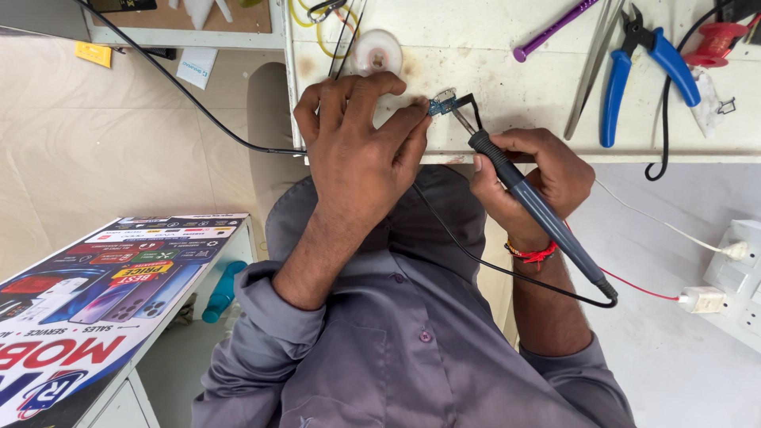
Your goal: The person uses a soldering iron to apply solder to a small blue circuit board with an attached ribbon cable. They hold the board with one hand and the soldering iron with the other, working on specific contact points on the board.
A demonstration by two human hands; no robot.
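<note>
Right hand (539, 170) grips soldering iron (527, 194); left hand (361, 143) pins circuit board (442, 103).

two hands (357, 150), one soldering iron (539, 210), one small circuit board (442, 103) (blue), one pliers (646, 59)
</note>
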